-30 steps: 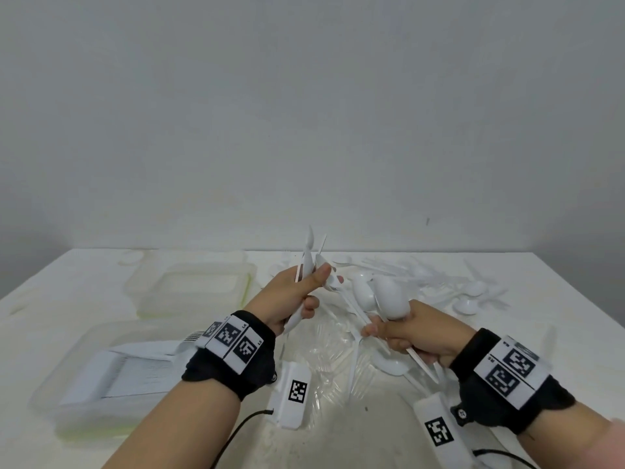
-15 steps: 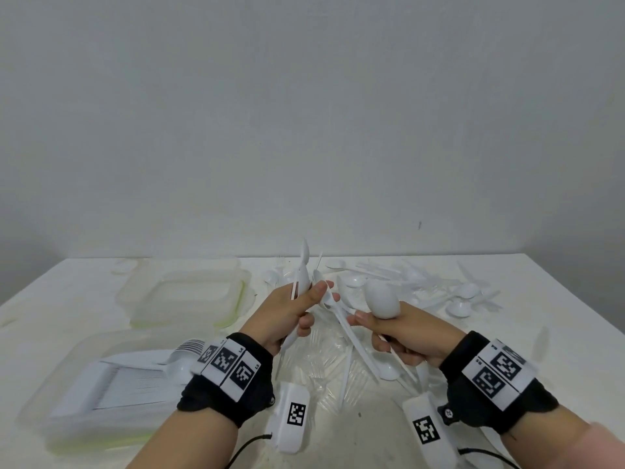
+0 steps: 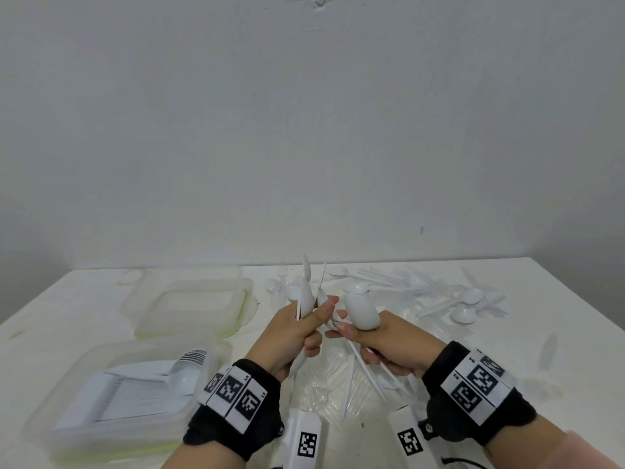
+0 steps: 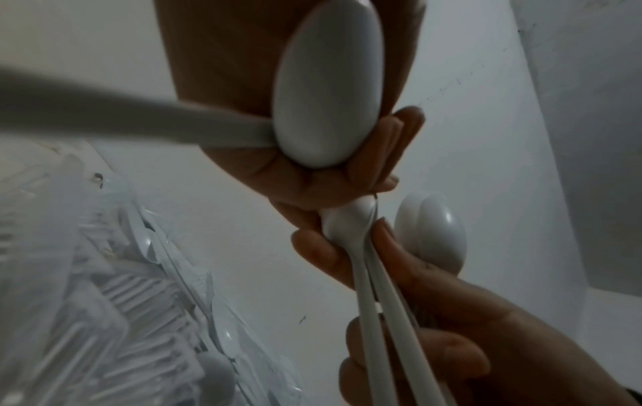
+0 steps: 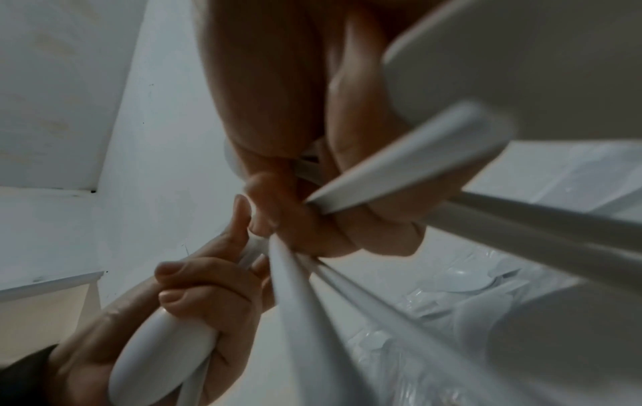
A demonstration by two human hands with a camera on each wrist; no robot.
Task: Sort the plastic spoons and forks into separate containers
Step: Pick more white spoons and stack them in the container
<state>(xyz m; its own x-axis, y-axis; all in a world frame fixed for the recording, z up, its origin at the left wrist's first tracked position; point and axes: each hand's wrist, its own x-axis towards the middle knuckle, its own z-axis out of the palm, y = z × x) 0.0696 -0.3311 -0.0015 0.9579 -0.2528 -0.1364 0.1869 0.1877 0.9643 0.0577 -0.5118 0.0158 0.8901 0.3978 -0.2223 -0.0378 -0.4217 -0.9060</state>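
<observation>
My left hand (image 3: 318, 319) grips a bunch of white plastic spoons (image 3: 306, 292) upright, bowls up, over the table's middle. Close beside it my right hand (image 3: 355, 340) grips more spoons (image 3: 362, 311) by their handles, which slant down toward me. The fingertips of both hands meet. In the left wrist view the right hand (image 4: 399, 288) pinches two spoon handles (image 4: 368, 274) under the left hand's spoon bowl (image 4: 330, 82). The right wrist view shows the left hand (image 5: 194, 296) wrapped round a spoon (image 5: 163, 351). A near clear container (image 3: 67, 384) holds stacked white cutlery with fork tines showing.
A second clear container (image 3: 233, 319) stands behind the first at the left. Loose spoons and forks (image 3: 439, 292) lie scattered at the back right of the white table (image 3: 558, 316). A crumpled clear plastic wrapper (image 3: 331, 377) lies under my hands. A grey wall rises behind.
The two hands have come together until their fingertips touch, and the right hand's spoons now stand more upright beside the left bunch. The view has tilted upward.
</observation>
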